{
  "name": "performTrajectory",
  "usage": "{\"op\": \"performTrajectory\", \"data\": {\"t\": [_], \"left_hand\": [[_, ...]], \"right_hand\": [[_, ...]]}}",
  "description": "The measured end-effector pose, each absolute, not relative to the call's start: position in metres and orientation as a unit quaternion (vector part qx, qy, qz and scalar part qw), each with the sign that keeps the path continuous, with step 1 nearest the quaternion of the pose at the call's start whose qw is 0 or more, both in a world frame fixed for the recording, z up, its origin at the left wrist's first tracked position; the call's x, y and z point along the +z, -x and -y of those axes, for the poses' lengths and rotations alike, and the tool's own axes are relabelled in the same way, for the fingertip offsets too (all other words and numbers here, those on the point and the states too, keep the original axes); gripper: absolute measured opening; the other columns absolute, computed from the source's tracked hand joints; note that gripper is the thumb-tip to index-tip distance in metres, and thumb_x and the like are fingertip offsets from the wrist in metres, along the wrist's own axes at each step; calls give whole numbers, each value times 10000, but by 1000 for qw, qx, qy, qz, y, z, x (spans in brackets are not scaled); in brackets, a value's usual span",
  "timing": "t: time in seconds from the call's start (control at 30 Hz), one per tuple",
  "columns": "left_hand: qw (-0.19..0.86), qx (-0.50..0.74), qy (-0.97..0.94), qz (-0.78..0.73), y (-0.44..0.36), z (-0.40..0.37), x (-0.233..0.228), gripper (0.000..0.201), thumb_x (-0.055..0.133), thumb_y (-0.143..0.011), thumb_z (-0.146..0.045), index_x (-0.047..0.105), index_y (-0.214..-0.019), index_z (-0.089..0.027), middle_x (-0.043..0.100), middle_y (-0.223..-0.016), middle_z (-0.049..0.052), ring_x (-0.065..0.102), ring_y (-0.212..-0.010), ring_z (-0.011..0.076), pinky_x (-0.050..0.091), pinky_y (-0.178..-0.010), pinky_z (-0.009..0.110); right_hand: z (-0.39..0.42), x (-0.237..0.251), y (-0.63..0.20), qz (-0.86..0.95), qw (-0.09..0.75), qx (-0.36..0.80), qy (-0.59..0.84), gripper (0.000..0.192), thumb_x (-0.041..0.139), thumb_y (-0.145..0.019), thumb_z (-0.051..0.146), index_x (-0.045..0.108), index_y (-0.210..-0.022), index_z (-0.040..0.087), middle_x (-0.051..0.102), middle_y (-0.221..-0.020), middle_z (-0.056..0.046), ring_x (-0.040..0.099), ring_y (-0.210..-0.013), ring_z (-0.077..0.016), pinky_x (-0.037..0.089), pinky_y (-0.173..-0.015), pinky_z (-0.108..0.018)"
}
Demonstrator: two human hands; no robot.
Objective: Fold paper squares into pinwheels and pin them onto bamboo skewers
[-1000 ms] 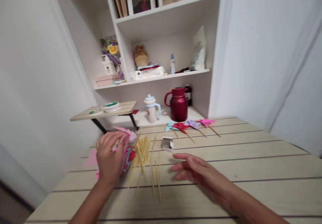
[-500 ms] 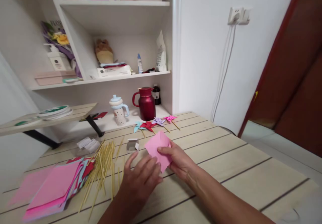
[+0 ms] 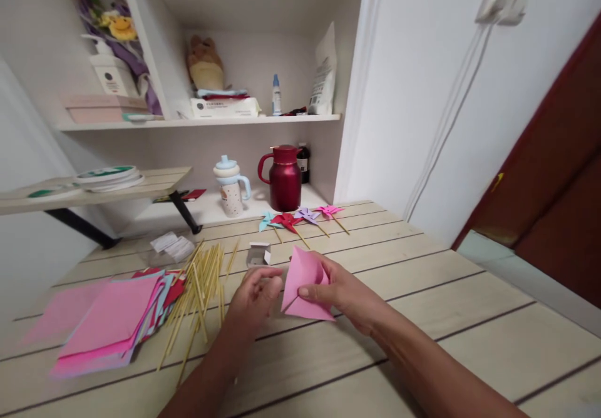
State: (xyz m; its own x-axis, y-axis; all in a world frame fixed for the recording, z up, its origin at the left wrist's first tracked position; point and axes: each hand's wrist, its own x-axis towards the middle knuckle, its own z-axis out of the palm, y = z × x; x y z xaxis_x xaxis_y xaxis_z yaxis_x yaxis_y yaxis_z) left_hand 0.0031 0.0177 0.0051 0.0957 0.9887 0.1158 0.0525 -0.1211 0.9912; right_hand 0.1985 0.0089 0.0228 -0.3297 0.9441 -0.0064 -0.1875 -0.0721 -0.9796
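My right hand (image 3: 340, 290) pinches a pink sheet of paper (image 3: 300, 274) between the thumb in front and the fingers behind. A slit shows at the paper's lower left, and one part curls over toward my thumb. Just left of the paper is my left hand (image 3: 256, 290), fingers loosely bent and apart, with nothing visible in it. Behind both hands sits a small open box (image 3: 259, 254). Farther back lie a light blue pinwheel (image 3: 268, 221), a red pinwheel (image 3: 286, 220), a purple pinwheel (image 3: 308, 216) and a pink pinwheel (image 3: 330, 210), each on a stick.
Thin wooden sticks (image 3: 201, 280) lie loose left of my hands, beside a stack of coloured paper (image 3: 107, 318). A clear packet (image 3: 173, 246) lies behind them. A cup (image 3: 230, 189) and a red jug (image 3: 285, 180) stand at the back. A raised wooden shelf (image 3: 159, 180) juts over the left.
My left hand has drawn back leftward from the paper, its fingers now more curled. The paper has turned in my right hand, showing a slit and a curled part. The view has shifted.
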Motion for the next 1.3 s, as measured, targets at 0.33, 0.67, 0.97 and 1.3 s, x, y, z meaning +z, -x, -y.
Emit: {"op": "performTrajectory", "data": {"t": [0.33,0.67,0.97,1.3], "left_hand": [[530,477,-508,-483,-12,-8,2,291,759,-710,-442,672,-623,-178,513,-519,-44,420,-485,108,329,-498,238],[565,512,-464,-452,-14,-10,-8,328,725,-763,-485,739,-834,-166,666,-692,23,538,-628,155,430,-618,262],[690,462,-428,-357,-18,-3,-9,394,761,-772,-425,746,-1060,-156,758,-949,100,666,-806,210,495,-747,313],[666,553,-346,-362,-18,-9,-12,341,795,-728,-422,763,-941,-158,758,-963,71,655,-861,173,494,-780,267]], "right_hand": [[-8,14,-195,571,398,592,407,803,820,-676,215,464,-1392,288,675,-980,-11,596,-780,-167,453,-703,-285],[-20,14,-198,465,528,589,398,366,819,-693,453,664,-831,151,648,-687,-1,522,-590,-124,375,-603,-258],[-20,8,-197,506,521,561,396,354,789,-726,492,683,-780,159,595,-668,17,473,-594,-117,332,-580,-251],[-14,14,-194,473,559,547,404,598,570,-897,574,449,-1418,306,701,-826,-10,650,-814,-215,469,-849,-375]]}}
